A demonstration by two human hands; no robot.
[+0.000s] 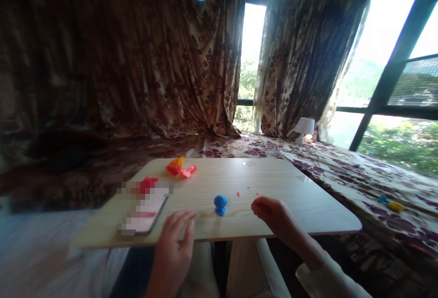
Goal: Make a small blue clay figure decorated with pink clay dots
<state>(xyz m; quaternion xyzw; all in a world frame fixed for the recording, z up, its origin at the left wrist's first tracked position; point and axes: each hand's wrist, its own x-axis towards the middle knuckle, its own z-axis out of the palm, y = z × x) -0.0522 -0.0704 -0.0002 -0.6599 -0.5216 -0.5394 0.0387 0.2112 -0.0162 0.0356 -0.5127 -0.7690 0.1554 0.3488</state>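
A blue modelling-clay figure (220,203), a round ball on a smaller base, stands upright on the light wooden table (205,184). To its left, my left hand (176,243) is at the near table edge, fingers stretched out and thumb apart, holding nothing. My right hand (268,209) is to the figure's right, its fingers curled together near the tabletop; whatever they may hold is hidden. Tiny red clay bits (238,193) lie on the table between the figure and my right hand. Neither hand touches the blue figure.
A phone (150,211), partly blurred out, lies at the table's left. Crumpled red (185,171) and orange pieces (178,161) are at the far left. Blue and yellow pieces (396,206) lie on the flowered cloth at right. A small lamp (305,127) stands behind.
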